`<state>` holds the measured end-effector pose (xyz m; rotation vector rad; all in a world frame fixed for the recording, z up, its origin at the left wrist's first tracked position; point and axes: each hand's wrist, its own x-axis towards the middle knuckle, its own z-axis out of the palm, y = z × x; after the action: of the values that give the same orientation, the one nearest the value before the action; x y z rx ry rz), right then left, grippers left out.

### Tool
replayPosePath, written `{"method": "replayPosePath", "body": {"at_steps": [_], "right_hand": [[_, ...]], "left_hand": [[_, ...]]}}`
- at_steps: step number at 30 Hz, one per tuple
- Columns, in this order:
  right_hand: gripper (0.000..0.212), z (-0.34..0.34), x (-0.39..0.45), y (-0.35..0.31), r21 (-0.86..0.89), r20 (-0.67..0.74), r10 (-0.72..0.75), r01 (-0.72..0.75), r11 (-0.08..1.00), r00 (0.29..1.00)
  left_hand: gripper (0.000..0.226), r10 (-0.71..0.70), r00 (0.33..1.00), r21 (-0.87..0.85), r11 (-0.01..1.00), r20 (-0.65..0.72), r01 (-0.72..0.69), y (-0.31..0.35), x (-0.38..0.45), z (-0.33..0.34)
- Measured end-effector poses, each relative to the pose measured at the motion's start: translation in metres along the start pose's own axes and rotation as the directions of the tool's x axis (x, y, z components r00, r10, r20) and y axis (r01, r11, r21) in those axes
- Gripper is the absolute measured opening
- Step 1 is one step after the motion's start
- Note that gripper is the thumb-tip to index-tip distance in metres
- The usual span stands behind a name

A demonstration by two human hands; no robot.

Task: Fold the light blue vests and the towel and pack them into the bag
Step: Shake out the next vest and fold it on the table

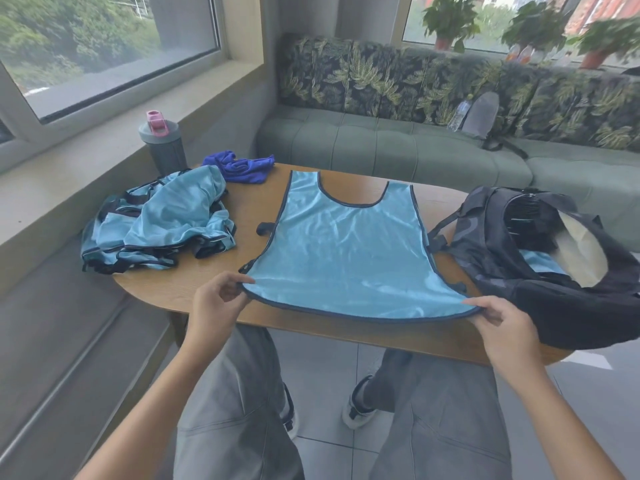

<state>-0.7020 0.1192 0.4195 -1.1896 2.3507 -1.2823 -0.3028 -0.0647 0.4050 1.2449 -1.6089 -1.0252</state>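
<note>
A light blue vest (346, 251) with dark trim lies spread flat on the wooden table (249, 206), neck hole away from me. My left hand (216, 299) pinches its near left corner and my right hand (502, 323) pinches its near right corner. A heap of several more light blue vests (159, 220) lies at the table's left edge. Behind that heap sits a crumpled dark blue towel (242, 166). At the right, a dark backpack (540, 265) lies open, with a bit of light blue fabric (543, 261) showing inside.
A grey shaker bottle (162, 142) with a pink lid stands on the window ledge at the back left. A green sofa (398, 147) runs behind the table, with a water bottle and a grey bag on it. My knees are under the table's near edge.
</note>
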Motion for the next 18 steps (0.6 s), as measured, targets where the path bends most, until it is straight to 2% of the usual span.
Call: {"method": "replayPosePath", "body": {"at_steps": [3,7,11,15,18], "right_hand": [[0.018,-0.004,0.006,-0.02,0.014,-0.082,-0.071,0.072,0.997,0.994],[0.011,-0.01,0.01,-0.034,0.081,-0.15,-0.145,0.159,0.984,0.978],[0.015,-0.009,0.008,-0.05,0.125,-0.176,-0.172,0.196,0.973,0.969],[0.013,-0.003,0.004,-0.063,0.03,-0.308,-0.225,0.246,0.969,0.924],[0.012,-0.001,0.004,-0.068,0.004,-0.353,-0.237,0.254,0.967,0.905]], "left_hand": [[0.019,0.135,0.986,0.106,0.987,-0.099,-0.124,0.01,0.007,-0.003],[0.022,0.273,0.955,0.146,0.956,-0.119,-0.255,0.031,0.01,-0.009],[0.022,0.271,0.948,0.041,0.963,-0.165,-0.268,0.045,0.009,-0.009],[0.017,0.29,0.926,0.149,0.954,-0.241,-0.26,0.047,0.012,-0.008],[0.016,0.306,0.909,0.249,0.939,-0.283,-0.239,0.053,0.012,-0.006]]}}
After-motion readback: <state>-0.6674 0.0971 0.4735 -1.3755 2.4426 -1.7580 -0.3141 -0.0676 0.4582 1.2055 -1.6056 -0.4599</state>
